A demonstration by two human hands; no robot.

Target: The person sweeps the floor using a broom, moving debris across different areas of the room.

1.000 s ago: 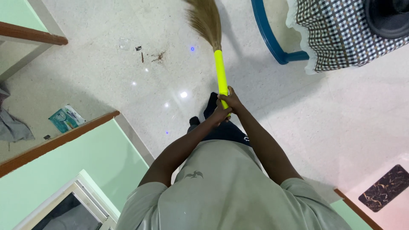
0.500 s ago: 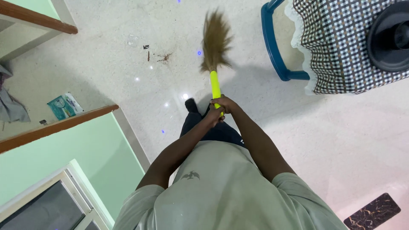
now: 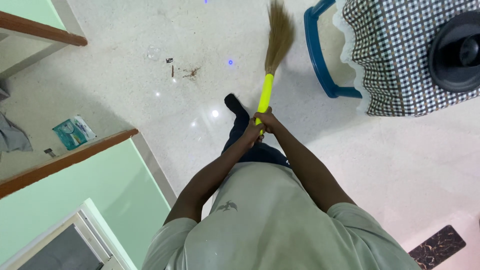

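Broom [image 3: 272, 55] sits in both your fists right now: your right hand [image 3: 268, 120] and left hand [image 3: 251, 134] are wrapped tight around the bottom of its yellow handle, touching each other, bristles angled up toward 12 o'clock on the pale floor [image 3: 400, 150]. No containers with anything in them that I can make out. At 9 o'clock there's a flat teal and white packet [image 3: 74, 132] lying on the floor past the brown-edged green wall [image 3: 100, 170]. Little patch of brown debris [image 3: 189, 73] at 11 o'clock. Blue chair leg [image 3: 320, 60] and a checkered cloth [image 3: 400, 50] crowd the bristles at 1 o'clock. Widest open floor is out at 3 o'clock.
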